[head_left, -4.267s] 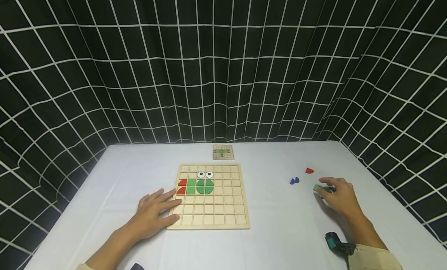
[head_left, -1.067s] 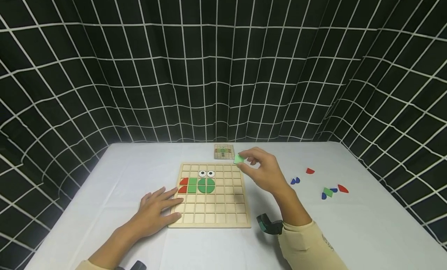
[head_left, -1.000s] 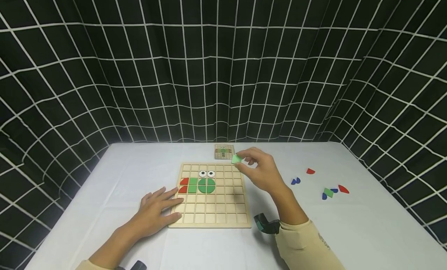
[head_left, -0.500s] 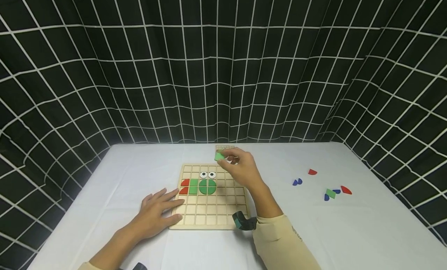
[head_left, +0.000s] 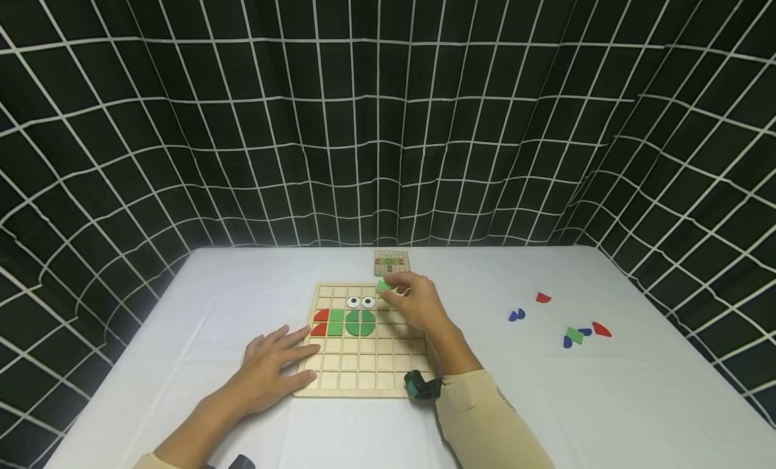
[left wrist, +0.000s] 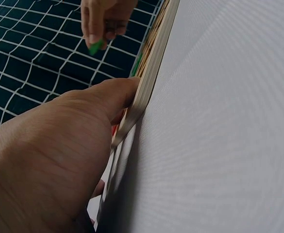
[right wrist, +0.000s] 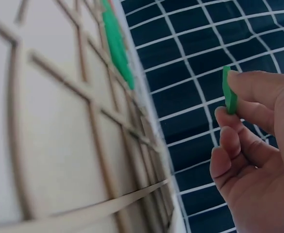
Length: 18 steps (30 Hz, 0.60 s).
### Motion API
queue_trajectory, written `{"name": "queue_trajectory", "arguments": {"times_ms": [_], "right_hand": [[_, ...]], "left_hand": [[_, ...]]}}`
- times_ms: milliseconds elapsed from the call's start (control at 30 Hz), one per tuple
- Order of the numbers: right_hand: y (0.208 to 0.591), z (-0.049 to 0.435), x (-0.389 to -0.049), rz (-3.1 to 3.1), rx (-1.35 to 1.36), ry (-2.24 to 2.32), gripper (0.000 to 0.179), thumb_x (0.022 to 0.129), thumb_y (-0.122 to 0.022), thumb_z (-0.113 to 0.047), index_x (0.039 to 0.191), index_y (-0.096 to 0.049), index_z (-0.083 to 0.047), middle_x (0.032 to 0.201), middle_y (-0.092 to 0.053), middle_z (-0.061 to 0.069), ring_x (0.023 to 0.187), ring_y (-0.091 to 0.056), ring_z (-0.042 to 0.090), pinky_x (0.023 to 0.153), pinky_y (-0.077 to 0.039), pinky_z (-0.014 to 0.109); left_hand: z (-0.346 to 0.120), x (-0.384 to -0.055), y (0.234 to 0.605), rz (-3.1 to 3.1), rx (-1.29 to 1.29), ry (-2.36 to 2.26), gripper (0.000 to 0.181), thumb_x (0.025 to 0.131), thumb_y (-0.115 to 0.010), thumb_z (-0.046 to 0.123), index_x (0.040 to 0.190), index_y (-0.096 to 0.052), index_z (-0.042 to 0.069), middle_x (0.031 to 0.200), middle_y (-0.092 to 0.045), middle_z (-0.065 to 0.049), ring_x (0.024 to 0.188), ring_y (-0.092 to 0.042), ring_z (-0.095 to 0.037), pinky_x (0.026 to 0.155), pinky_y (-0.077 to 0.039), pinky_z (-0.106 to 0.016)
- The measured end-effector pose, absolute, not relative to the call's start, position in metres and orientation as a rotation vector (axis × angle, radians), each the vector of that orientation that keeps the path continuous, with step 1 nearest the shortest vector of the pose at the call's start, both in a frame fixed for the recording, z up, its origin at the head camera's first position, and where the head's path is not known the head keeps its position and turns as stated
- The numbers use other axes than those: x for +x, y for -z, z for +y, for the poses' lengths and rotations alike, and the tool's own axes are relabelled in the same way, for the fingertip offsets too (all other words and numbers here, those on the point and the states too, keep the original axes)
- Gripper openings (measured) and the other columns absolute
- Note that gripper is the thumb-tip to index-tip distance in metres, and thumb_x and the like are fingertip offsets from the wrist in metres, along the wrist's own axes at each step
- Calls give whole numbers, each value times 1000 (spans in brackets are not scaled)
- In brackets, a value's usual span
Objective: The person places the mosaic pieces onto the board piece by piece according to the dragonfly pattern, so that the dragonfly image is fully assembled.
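Observation:
My right hand (head_left: 415,302) pinches a light green square tile (head_left: 384,286) between thumb and fingertips, above the far part of the wooden grid board (head_left: 364,391). In the right wrist view the tile (right wrist: 228,91) shows edge-on, apart from the board. My left hand (head_left: 273,368) rests with spread, straight fingers on the board's left edge. Set in the grid are two red quarter pieces (head_left: 319,323), light green squares (head_left: 335,323), a dark green circle of quarter pieces (head_left: 360,323) and two eye discs (head_left: 360,302).
Behind the board lies a small picture card (head_left: 391,263) with a similar pattern. On the right of the white table are red pieces (head_left: 602,329), blue pieces (head_left: 517,315) and a green square (head_left: 574,335). A black gridded curtain (head_left: 388,118) surrounds the table.
My right hand has carried the green square tile from the loose pieces on the right to above the board, lately moving left and then nearer. My left hand has stayed in place.

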State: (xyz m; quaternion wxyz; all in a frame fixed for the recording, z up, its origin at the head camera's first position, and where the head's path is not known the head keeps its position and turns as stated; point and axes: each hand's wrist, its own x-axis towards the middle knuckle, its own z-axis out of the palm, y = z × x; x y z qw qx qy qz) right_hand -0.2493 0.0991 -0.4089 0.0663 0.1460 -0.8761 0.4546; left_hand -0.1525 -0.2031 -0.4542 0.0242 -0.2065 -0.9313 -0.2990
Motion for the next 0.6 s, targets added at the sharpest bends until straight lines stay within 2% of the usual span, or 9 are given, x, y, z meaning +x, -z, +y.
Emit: {"name": "queue_trajectory", "arguments": {"times_ms": [233,433,600], "right_hand": [[422,101,-251,-2730,433,-1329,24,100,-80,-11,121,-78,0,110,-74,11,106,-67,32,89,-59,50],[426,100,-253,-2821,430,-1276,27,98,-81,-12,122,-77,0,113,-74,13,110,-70,34,98,-57,53],[428,99,-253,-2878,453,-1214,28,97,-83,-13,122,-77,-1,123,-73,15,119,-69,38,105,-54,55]], "left_hand": [[-203,-153,455,-2879,-638,923,46,98,-80,40,136,-78,14,161,-55,-14,152,-36,-53,116,-14,-80],[-204,-153,456,-2865,-646,917,46,98,-80,39,136,-78,14,160,-56,-14,151,-37,-54,116,-15,-80],[-204,-154,456,-2856,-654,912,46,98,-80,39,136,-78,13,159,-56,-15,150,-38,-55,115,-16,-81]]}}
